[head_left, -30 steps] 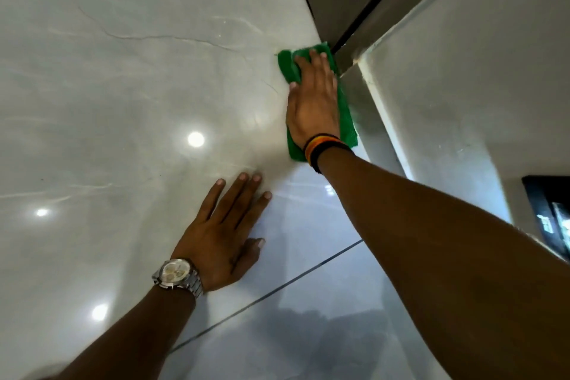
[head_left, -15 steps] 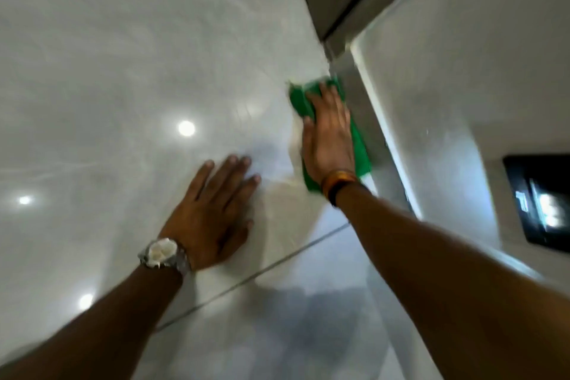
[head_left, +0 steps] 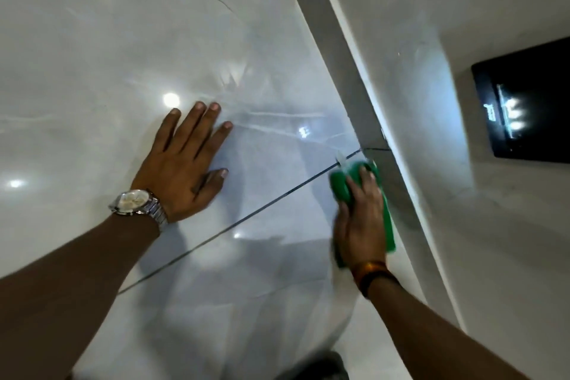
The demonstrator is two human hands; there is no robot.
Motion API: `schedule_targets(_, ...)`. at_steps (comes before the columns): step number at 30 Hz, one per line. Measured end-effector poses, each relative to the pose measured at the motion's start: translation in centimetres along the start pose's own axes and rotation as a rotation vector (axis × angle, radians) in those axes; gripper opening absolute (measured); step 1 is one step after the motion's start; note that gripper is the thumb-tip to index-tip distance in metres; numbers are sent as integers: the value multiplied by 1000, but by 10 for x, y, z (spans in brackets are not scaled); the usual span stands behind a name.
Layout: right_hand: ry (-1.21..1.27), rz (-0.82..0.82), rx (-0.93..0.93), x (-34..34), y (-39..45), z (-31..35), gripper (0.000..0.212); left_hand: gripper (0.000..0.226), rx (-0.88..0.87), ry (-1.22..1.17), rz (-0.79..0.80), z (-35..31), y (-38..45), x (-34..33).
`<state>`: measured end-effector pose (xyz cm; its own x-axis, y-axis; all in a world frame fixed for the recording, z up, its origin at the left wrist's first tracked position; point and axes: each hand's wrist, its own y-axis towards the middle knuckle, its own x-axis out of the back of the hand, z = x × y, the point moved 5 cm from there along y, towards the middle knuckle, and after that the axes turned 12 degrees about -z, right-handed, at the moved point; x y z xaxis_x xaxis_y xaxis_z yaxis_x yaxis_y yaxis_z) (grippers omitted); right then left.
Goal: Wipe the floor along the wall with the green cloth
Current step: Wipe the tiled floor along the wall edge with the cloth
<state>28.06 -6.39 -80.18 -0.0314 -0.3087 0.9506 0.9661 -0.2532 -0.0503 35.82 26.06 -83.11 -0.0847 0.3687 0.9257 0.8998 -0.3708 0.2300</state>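
The green cloth (head_left: 340, 185) lies flat on the glossy white tiled floor (head_left: 123, 40), right against the grey skirting (head_left: 345, 49) at the foot of the white wall (head_left: 431, 9). My right hand (head_left: 361, 222) presses down on the cloth, palm flat and blurred with motion; green edges show around the fingers and along the wall side. My left hand (head_left: 185, 160), a silver watch on its wrist, rests flat on the floor with fingers spread, well left of the cloth and holding nothing.
A dark grout line (head_left: 246, 219) crosses the floor between the hands and meets the skirting by the cloth. A black glossy panel (head_left: 524, 102) is mounted on the wall at right. A dark shape (head_left: 317, 367) shows at the bottom edge.
My right hand has dragged the cloth along the skirting toward me, from near the doorway corner down to the grout line. My left hand stays planted on the floor.
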Motion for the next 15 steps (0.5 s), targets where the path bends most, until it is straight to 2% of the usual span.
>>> schedule_targets(3,-70,69,-88,13,-44,-35,50,73,1,3,9,-1,1,0)
schedule_targets(5,-18,56,-109,7,-30,-23,48,73,-1,8,8,1,0,-1)
schedule_targets(10,149,-53,103,-30,80,70,47,74,2,13,25,1,1,-1)
schedule_targets(15,188,-38,141,-60,176,168,55,74,-9,26,19,0,0,-1)
